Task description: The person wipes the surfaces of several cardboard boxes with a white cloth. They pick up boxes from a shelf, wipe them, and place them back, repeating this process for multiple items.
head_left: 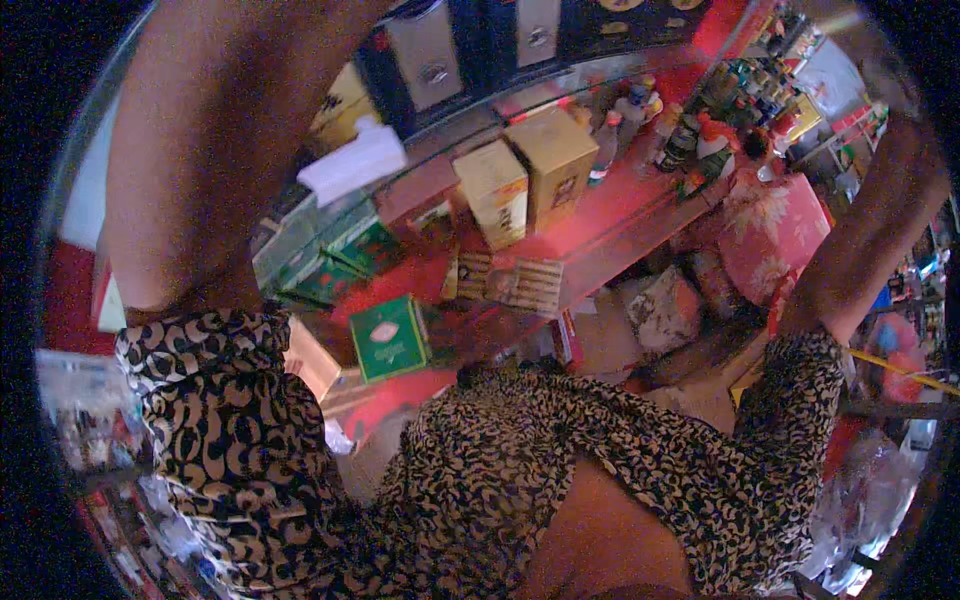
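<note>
Both of my arms are raised, in patterned black-and-beige sleeves. The left arm runs up past the top edge, so my left hand is out of the picture. My right forearm rises toward the upper right rim. There my right hand is dim and blurred, and its fingers cannot be made out. Beside the left arm lies a folded white paper-like thing. Below it are dark green boxes and a dark red box. A tall cream-and-gold box stands against a larger gold box.
A red-topped counter slants across the view. On it lie a bright green box and striped packs. Bottles stand farther right. A pink floral-covered thing is near my right arm. Tall dark-and-silver boxes stand behind.
</note>
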The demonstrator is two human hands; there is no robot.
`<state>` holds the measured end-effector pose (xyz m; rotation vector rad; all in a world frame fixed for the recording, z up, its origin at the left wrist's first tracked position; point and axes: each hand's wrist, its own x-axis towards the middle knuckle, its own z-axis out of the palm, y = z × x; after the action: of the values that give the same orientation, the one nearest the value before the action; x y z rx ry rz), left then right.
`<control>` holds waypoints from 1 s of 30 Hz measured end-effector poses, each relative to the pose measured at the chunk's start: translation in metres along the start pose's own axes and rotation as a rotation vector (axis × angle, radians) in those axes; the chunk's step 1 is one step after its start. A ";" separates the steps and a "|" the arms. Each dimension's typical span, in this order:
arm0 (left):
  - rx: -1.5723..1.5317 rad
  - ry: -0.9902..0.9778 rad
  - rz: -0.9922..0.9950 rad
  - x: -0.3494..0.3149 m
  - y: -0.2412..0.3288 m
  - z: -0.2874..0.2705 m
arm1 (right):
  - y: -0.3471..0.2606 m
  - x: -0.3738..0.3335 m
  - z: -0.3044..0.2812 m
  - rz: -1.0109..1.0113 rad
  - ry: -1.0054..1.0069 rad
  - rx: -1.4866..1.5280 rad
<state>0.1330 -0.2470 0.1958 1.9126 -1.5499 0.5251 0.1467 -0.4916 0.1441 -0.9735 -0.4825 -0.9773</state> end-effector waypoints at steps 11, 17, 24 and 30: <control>-0.048 0.332 -0.058 -0.166 0.045 0.012 | -0.013 -0.186 0.076 0.207 0.032 -0.037; 0.215 0.460 -0.323 -0.236 0.060 0.032 | 0.028 -0.242 0.062 0.383 -0.253 -0.065; -0.075 0.581 -0.621 -0.312 0.021 0.090 | 0.110 -0.294 0.039 0.686 -0.372 -0.091; -0.027 0.574 -0.815 -0.350 0.046 0.093 | 0.120 -0.334 0.039 0.927 -0.507 -0.089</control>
<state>-0.0002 -0.0615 -0.0894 1.9329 -0.3597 0.5898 0.0846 -0.2769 -0.1342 -1.3470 -0.3358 0.0917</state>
